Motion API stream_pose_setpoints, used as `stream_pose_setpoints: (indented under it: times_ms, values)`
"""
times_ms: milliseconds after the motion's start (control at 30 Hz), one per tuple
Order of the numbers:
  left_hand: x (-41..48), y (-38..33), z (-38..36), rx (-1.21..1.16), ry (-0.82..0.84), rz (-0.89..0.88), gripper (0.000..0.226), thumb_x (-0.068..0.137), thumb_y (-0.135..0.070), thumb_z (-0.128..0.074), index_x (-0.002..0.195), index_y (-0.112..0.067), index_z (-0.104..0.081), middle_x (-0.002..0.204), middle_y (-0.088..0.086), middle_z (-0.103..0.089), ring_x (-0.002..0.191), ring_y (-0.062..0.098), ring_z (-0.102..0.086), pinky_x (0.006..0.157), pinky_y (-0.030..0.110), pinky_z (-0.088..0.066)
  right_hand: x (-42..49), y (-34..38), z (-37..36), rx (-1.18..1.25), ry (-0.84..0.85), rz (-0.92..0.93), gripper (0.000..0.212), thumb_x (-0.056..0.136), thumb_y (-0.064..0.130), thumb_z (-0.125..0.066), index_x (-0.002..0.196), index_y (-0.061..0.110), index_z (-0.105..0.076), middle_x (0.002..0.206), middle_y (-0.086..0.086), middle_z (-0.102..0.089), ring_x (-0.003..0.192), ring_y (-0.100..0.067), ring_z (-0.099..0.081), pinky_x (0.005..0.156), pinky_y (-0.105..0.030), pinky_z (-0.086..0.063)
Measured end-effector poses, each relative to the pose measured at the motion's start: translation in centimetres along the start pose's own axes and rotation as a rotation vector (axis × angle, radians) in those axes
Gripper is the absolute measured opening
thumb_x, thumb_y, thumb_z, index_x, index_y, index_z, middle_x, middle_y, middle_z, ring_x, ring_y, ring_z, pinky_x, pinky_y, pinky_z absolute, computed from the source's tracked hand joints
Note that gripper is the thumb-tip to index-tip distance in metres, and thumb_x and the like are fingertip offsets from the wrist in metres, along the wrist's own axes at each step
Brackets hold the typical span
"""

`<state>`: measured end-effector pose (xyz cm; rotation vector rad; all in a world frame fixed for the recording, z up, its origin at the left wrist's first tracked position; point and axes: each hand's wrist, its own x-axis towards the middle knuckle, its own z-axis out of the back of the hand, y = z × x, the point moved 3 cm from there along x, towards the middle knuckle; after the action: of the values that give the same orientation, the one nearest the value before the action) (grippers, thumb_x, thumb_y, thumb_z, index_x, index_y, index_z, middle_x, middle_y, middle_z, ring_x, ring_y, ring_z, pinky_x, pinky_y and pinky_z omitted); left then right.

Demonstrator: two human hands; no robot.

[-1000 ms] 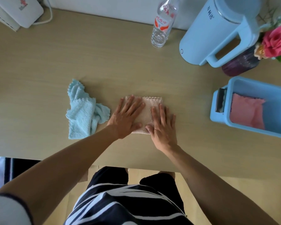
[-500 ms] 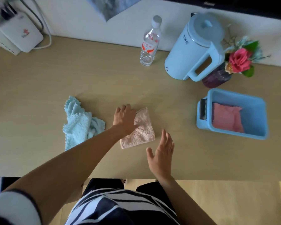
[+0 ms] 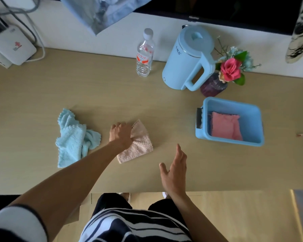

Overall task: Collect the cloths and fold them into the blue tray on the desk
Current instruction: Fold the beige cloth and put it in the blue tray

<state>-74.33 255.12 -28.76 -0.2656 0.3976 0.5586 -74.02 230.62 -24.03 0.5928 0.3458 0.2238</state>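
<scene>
Nearest, right hand [image 3: 175,173] open and empty above desk [image 3: 217,168]; beyond, left hand [image 3: 121,135] gripping folded beige cloth [image 3: 140,145], crumpled light blue cloth [image 3: 73,138] beside it; farther right, blue tray [image 3: 255,124] holding 1 pink cloth [image 3: 226,126].

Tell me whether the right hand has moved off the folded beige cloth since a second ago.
Yes. The right hand has lifted off the folded beige cloth and drawn back toward the desk's near edge, open.
</scene>
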Motion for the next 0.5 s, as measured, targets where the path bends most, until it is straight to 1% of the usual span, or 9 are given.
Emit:
stream_pose_setpoints:
  times_ms: [67, 100, 167, 233, 333, 367, 433, 467, 500]
  values:
    - [-0.4, -0.2, 0.5, -0.009, -0.005, 0.008, 0.044, 0.084, -0.042, -0.072, 0.116, -0.017, -0.054, 0.093, 0.000, -0.068, 0.090, 0.020, -0.065, 0.103, 0.035, -0.037, 0.3, -0.3, 0.8, 0.038, 0.025, 0.014, 0.090, 0.086, 0.016, -0.071, 0.156, 0.015, -0.015, 0.138, -0.009, -0.042, 0.129, -0.026, -0.047, 0.108, -0.044, -0.043]
    - [-0.6, -0.4, 0.8, -0.027, 0.006, 0.016, 0.043, 0.083, -0.035, -0.071, 0.116, -0.016, -0.053, 0.092, 0.000, -0.068, 0.089, 0.020, -0.066, 0.106, 0.034, -0.035, 0.5, -0.4, 1.2, 0.061, 0.051, 0.025, 0.089, 0.087, 0.016, -0.070, 0.156, 0.015, -0.015, 0.137, -0.009, -0.043, 0.127, -0.024, -0.049, 0.105, -0.042, -0.046]
    - [-1.3, -1.5, 2.1, -0.130, 0.070, 0.019, 0.047, 0.080, -0.033, -0.071, 0.120, -0.013, -0.055, 0.104, 0.006, -0.070, 0.100, 0.027, -0.066, 0.105, 0.036, -0.040, 1.0, -0.5, 2.1, 0.100, 0.122, 0.059, 0.085, 0.090, 0.016, -0.069, 0.157, 0.017, -0.015, 0.134, -0.007, -0.046, 0.124, -0.019, -0.052, 0.098, -0.032, -0.049]
    - [-2.2, -3.1, 4.1, -0.288, 0.144, -0.002, 0.050, 0.075, -0.038, -0.073, 0.116, -0.010, -0.064, 0.112, 0.011, -0.071, 0.105, 0.032, -0.066, 0.093, 0.038, -0.051, 1.7, -0.1, 2.7, 0.132, 0.195, 0.092, 0.081, 0.091, 0.020, -0.068, 0.155, 0.021, -0.017, 0.134, -0.004, -0.046, 0.123, -0.015, -0.053, 0.093, -0.021, -0.046]
    - [-3.8, -5.7, 7.7, -0.527, 0.133, -0.021, 0.042, 0.070, -0.030, -0.082, 0.106, -0.009, -0.072, 0.100, 0.012, -0.075, 0.091, 0.027, -0.070, 0.081, 0.042, -0.057, 3.2, 1.2, 4.2, 0.207, 0.251, 0.151, 0.083, 0.091, 0.027, -0.068, 0.156, 0.024, -0.017, 0.138, 0.000, -0.042, 0.125, -0.011, -0.048, 0.093, -0.019, -0.044]
    - [-4.3, -6.4, 8.8, -0.630, 0.098, -0.035, 0.038, 0.070, -0.023, -0.083, 0.104, -0.010, -0.072, 0.097, 0.011, -0.075, 0.087, 0.023, -0.069, 0.080, 0.042, -0.057, 3.9, 1.6, 4.9, 0.268, 0.249, 0.141, 0.085, 0.090, 0.030, -0.069, 0.156, 0.025, -0.016, 0.140, 0.001, -0.039, 0.128, -0.010, -0.045, 0.097, -0.023, -0.044]
    - [-5.7, -8.0, 11.4, -0.870, 0.036, -0.071, 0.035, 0.071, -0.015, -0.082, 0.105, -0.018, -0.072, 0.096, 0.003, -0.076, 0.082, 0.010, -0.068, 0.076, 0.035, -0.058, 5.4, 2.5, 6.9, 0.522, 0.247, 0.053, 0.087, 0.088, 0.031, -0.072, 0.155, 0.028, -0.017, 0.143, 0.005, -0.038, 0.132, -0.006, -0.041, 0.106, -0.028, -0.041]
    - [-6.5, -9.1, 12.7, -0.996, 0.018, -0.087, 0.039, 0.072, -0.014, -0.082, 0.108, -0.022, -0.070, 0.098, 0.000, -0.076, 0.084, 0.007, -0.069, 0.075, 0.030, -0.058, 6.4, 2.9, 8.0, 0.695, 0.251, 0.001, 0.085, 0.088, 0.030, -0.073, 0.154, 0.030, -0.020, 0.142, 0.007, -0.041, 0.132, -0.003, -0.044, 0.105, -0.026, -0.041]
    - [-7.1, -10.2, 13.8, -1.117, 0.004, -0.096, 0.045, 0.071, -0.016, -0.082, 0.113, -0.023, -0.068, 0.102, 0.000, -0.076, 0.089, 0.008, -0.070, 0.078, 0.029, -0.059, 7.3, 3.2, 9.2, 0.857, 0.264, -0.044, 0.080, 0.089, 0.031, -0.071, 0.152, 0.032, -0.023, 0.139, 0.011, -0.047, 0.127, 0.001, -0.050, 0.101, -0.022, -0.044]
